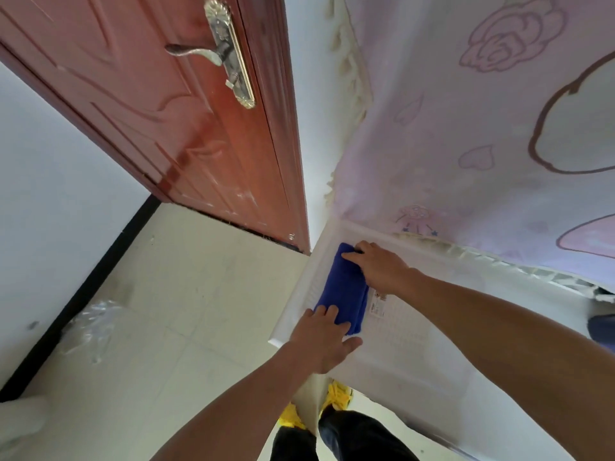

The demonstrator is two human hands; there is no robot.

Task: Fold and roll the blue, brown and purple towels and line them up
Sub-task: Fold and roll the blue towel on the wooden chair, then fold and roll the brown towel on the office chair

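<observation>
A: Hand state?

B: Left hand [321, 337] is laid flat, fingers straight, pressed on the near end of the blue towel [344, 291]. Right hand [379, 267] is pressed on the far end, fingers laid across it; its thumb is not seen. Nothing is gripped by either.

A: Towel location?

B: Between the two hands, folded into a narrow strip. It is laid on the white table [416, 354], running away from the person.

A: Edges?

B: The table's side edge runs just left of both hands, close beside the towel's long side. The near corner sits under the left wrist. Bare tabletop is seen right of the hands and towards the person.

A: Anything near?

B: A printed label [377, 302] is stuck to the tabletop just right of the towel, between the hands. Just beyond the right hand a patterned pink cloth [466, 144] is hung, and its fringed hem lies along the table's far side.

A: Further out?

B: Tiled floor [186, 294] is seen left of the left hand. A brown door [186, 121] with a metal handle [196, 53] stands beyond and to the left. Crumpled clear plastic [93, 324] lies on the floor well to the left, by the wall. Yellow shoes [337, 394] are seen below the left wrist.
</observation>
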